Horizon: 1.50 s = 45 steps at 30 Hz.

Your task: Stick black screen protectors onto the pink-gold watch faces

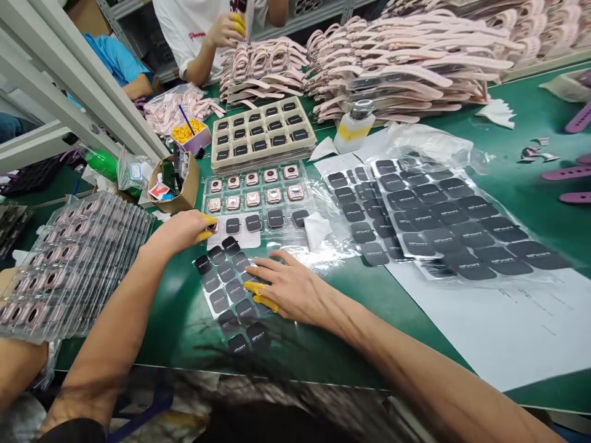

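The left hand (182, 229) is pinching a pink watch case (213, 227) in its fingers; the right hand (289, 286) is lying spread on the black sticker sheet (228, 286).

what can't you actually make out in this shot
Head view only:
- Left hand: its fingers cover the small pink piece at the clear tray; grip unclear.
- Printing on the black stickers: too small to read.
- Stacked trays: cut off by the left edge.
- Right hand: palm side hidden.
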### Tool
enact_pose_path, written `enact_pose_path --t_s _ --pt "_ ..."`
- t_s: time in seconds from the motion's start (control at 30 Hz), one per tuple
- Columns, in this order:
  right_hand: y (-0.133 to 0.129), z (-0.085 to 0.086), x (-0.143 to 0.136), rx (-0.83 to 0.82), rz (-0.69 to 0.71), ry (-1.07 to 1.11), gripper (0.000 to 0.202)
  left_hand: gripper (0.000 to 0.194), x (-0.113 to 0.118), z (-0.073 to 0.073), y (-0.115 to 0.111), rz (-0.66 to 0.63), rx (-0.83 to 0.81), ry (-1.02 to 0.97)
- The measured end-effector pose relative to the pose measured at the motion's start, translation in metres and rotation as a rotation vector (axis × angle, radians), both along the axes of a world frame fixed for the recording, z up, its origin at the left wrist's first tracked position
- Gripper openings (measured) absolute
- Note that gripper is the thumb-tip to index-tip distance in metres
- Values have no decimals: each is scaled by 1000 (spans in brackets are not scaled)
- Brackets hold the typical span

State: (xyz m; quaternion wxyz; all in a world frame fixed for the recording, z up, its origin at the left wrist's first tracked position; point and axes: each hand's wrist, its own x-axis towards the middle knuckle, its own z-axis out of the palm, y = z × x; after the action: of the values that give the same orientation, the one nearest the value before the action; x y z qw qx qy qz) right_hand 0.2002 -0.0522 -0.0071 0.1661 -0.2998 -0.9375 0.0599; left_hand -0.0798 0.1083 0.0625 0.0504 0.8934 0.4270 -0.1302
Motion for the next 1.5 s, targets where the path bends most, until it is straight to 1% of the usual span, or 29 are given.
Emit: enact_pose_path --t_s 0.03,0.1,0.17,0.2,0.23,0.3,0.33,0.37,0.43,0.5,0.53,0.6,0.7,0.73,0.8,0.83,0.87,0.9,0.93,1.0,1.1,1.13,1.2,1.23,1.3,1.37,1.43,1.47,1.5 --pt "0 -1 0 -10 -7 6 28 29 -1 -1 1 -26 -20 -7" --pt "0 -3 0 -27 0 37 28 32 -4 -4 0 -29 -31 -44" --pt "2 -2 1 -47 9 98 31 36 -4 -9 -6 37 22 -104" --pt "2 -1 2 -56 -4 148 32 37 -1 -12 -12 96 70 -183" --pt "3 1 2 -68 -37 217 32 36 4 -15 -20 166 115 -316" --pt "4 6 4 -96 -155 394 31 29 22 -21 -42 326 127 -724" --pt "4 8 6 -110 -221 487 32 28 33 -23 -55 393 44 -952" --pt "5 9 8 -122 -271 563 35 29 45 -26 -69 442 -124 -1122" --pt "7 9 14 -138 -287 637 44 43 66 -30 -92 509 -554 -1267" --pt "10 6 19 -139 -233 635 47 55 78 -35 -106 536 -868 -1297" --pt "12 4 20 -143 -206 628 44 58 79 -37 -110 534 -968 -1296" --pt "13 1 19 -171 -189 643 31 59 77 -43 -111 517 -1099 -1278" --pt "13 3 15 -300 -275 800 7 65 70 -49 -109 531 -1210 -1254" --pt "12 5 15 -380 -317 878 5 67 69 -50 -109 553 -1212 -1253" --pt "12 10 18 -587 -364 939 19 70 70 -51 -109 612 -1159 -1265" --pt "13 11 22 -679 -354 877 24 71 72 -52 -110 644 -1114 -1274" --pt "14 12 26 -737 -336 757 28 73 74 -52 -110 676 -1069 -1285" --pt "15 12 31 -748 -325 605 29 75 75 -52 -110 706 -1029 -1297" --pt "16 11 35 -709 -327 450 28 77 77 -52 -110 732 -994 -1314" --pt "18 8 44 -533 -404 237 28 79 79 -53 -110 761 -937 -1347" --pt "22 3 56 -153 -709 146 45 76 80 -54 -109 747 -888 -1377" --pt "24 2 60 -59 -806 123 44 74 80 -54 -110 733 -889 -1378" --pt "26 2 70 14 -925 64 32 71 80 -55 -111 719 -901 -1375" --pt "27 2 74 14 -931 44 26 70 81 -55 -112 719 -906 -1366" --pt "28 4 76 32 -848 112 19 70 81 -55 -113 727 -902 -1328" --pt "26 6 66 72 -660 313 12 68 82 -56 -114 717 -882 -1278" --pt "23 5 44 66 -434 512 9 65 82 -58 -115 689 -868 -1249" --pt "22 3 30 44 -351 551 13 64 83 -59 -116 671 -870 -1250" --pt "23 0 18 33 -310 548 17 62 83 -61 -116 657 -876 -1260"
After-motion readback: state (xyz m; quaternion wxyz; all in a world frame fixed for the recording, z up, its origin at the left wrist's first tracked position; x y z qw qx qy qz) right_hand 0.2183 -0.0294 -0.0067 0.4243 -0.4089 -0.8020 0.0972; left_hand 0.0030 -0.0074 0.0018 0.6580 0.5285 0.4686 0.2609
